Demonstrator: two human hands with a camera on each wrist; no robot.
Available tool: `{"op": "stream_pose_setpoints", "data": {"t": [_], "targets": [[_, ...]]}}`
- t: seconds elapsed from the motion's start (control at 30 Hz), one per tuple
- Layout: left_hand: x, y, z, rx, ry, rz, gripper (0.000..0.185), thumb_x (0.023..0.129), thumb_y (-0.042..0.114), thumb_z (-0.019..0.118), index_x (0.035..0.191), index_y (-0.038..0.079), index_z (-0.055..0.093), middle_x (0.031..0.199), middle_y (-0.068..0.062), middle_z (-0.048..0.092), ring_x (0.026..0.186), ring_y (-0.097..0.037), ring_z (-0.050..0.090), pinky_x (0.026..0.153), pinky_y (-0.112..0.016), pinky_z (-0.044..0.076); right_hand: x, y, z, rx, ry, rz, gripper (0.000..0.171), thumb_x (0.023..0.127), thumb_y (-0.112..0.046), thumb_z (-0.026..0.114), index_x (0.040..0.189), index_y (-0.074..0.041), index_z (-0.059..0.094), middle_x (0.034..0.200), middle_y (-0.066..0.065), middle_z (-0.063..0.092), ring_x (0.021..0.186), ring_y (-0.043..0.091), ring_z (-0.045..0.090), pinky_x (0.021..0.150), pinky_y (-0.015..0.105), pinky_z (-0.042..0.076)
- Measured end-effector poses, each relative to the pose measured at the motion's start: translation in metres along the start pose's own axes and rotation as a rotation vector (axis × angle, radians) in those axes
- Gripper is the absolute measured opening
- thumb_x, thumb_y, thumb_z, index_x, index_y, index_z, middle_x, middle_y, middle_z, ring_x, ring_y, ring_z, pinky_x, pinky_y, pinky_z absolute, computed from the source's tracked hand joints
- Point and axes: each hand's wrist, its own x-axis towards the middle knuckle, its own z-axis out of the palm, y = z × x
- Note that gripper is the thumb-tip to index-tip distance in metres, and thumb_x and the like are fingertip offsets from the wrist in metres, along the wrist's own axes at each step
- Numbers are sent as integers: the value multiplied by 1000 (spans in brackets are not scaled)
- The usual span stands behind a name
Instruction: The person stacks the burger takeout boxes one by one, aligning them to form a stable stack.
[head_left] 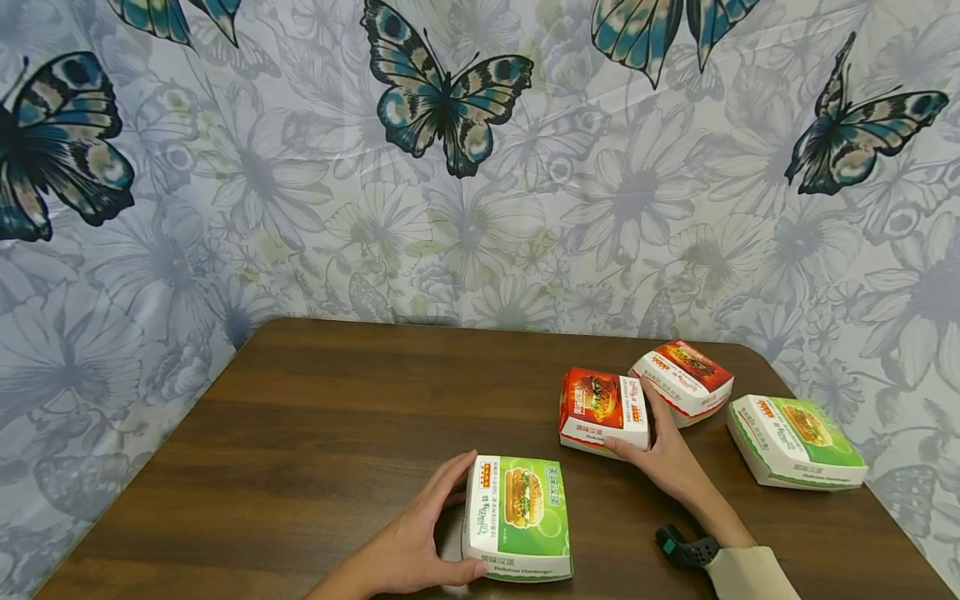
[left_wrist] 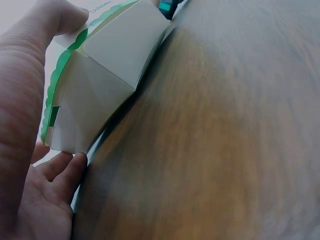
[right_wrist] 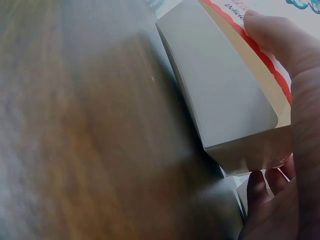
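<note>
My left hand (head_left: 423,533) grips a green and white hamburger box (head_left: 534,515) at the front middle of the table, thumb at its near corner and fingers along its left side. In the left wrist view the box's pale side (left_wrist: 95,100) shows, with fingertips at its lower edge. Further back, my right hand (head_left: 669,457) holds a red and white hamburger box (head_left: 600,406) from its right side. The right wrist view shows the thumb (right_wrist: 272,35) over that box's scalloped red edge and fingers bent against its end, partly hidden.
Just behind my right hand sits a second red hamburger box (head_left: 682,379), close to the held one. Another green hamburger box (head_left: 798,442) lies at the table's right edge. The brown wooden table (head_left: 300,450) ends at a butterfly-patterned cloth (head_left: 480,242).
</note>
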Motion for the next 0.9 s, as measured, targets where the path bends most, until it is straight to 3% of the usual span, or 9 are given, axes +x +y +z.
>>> {"op": "stream_pose_setpoints", "data": {"t": [0.3,0.9], "targets": [[0,-3,1,37,8,55,110,85,40,85,166,21,13,164,-1,27,140,-22,48,115,-33,43,-1,-1,0,-4,5,-2,112,91,-28,80,167,-17,-1,167,22,16,149,42,25,113,68,28],[-2,-2,1,43,7,42,110,85,40,85,166,25,12,164,-1,27,139,-22,49,115,-33,43,-5,-7,1,0,26,0,111,90,-28,80,167,-20,0,167,19,17,149,39,26,112,66,29]]}}
